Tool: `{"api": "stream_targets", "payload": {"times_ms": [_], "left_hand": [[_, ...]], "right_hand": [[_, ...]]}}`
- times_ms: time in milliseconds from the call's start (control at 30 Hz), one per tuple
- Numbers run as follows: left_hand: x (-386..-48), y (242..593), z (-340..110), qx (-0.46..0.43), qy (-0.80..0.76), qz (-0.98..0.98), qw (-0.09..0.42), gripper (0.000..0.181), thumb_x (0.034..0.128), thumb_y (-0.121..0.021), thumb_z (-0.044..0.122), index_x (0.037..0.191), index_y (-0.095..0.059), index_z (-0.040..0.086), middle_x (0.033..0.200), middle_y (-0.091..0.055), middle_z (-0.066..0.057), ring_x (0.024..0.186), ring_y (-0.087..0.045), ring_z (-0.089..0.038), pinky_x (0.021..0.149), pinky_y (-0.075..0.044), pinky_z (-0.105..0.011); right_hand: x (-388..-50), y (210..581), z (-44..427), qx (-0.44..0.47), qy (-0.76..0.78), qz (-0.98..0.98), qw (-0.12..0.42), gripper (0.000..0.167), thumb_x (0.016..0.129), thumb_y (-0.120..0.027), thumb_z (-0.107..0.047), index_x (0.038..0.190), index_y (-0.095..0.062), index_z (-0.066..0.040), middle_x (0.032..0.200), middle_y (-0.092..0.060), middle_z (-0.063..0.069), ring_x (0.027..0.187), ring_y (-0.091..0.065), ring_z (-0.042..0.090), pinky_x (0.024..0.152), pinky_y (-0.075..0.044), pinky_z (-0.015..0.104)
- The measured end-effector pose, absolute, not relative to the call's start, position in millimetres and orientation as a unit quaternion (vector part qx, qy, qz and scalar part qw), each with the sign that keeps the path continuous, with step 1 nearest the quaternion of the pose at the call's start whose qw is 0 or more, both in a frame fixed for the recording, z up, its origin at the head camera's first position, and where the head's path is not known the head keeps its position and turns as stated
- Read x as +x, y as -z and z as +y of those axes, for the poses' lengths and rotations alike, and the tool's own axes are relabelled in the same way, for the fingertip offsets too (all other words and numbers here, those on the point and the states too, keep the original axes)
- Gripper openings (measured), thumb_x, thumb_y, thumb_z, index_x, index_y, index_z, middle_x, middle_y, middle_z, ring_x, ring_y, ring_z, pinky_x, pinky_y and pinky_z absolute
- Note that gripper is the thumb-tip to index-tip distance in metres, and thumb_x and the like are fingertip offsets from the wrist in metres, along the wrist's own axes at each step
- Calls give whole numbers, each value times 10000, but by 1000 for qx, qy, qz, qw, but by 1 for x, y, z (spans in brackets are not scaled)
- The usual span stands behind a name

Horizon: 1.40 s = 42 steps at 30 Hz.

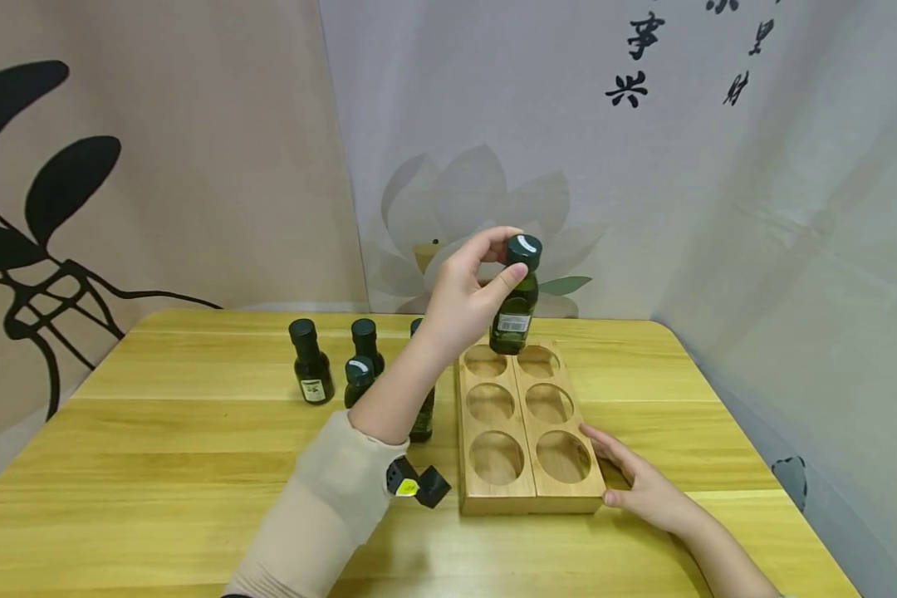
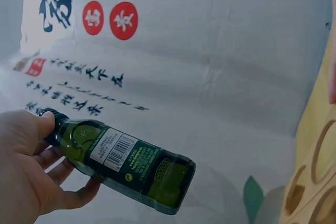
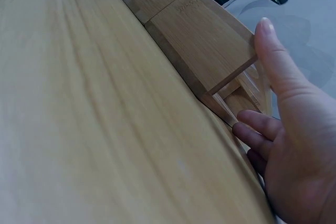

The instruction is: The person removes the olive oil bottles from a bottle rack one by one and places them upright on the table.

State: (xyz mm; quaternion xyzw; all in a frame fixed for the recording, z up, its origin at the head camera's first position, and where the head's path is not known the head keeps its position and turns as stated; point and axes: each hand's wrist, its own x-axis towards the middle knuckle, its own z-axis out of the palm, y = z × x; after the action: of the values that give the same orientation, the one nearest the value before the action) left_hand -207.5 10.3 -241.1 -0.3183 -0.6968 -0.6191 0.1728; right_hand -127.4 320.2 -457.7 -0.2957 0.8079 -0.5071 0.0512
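My left hand [image 1: 469, 286] pinches a small dark green glass bottle [image 1: 513, 311] by its capped neck. In the left wrist view the bottle [image 2: 128, 161] is tilted and shows a barcode label. In the head view it appears over the far end of a wooden rack [image 1: 523, 497], which has two rows of round holes. My right hand [image 1: 646, 490] is at the rack's near right corner, fingers along its right side and thumb by the front edge. In the right wrist view the thumb is extended and the fingers are loosely bent beside the rack [image 3: 205, 40].
Several similar bottles stand left of the rack, one of them [image 1: 312, 374] farthest left; my left forearm partly hides others. All stand on a yellow wooden table [image 1: 157, 482]. Behind it hangs a pale printed cloth [image 1: 269, 166].
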Motion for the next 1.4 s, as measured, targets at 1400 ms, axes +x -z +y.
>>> {"api": "stream_targets", "payload": {"times_ms": [1400], "left_hand": [[-169, 238, -143, -187, 586, -756, 225, 308, 941, -597, 28, 1248, -579, 20, 1076, -596, -31, 990, -550, -167, 791, -493, -193]], "right_hand": [[-127, 455, 321, -281, 505, 814, 61, 782, 899, -649, -422, 1527, -258, -170, 1508, -301, 173, 1289, -382, 112, 1025, -267, 195]]}}
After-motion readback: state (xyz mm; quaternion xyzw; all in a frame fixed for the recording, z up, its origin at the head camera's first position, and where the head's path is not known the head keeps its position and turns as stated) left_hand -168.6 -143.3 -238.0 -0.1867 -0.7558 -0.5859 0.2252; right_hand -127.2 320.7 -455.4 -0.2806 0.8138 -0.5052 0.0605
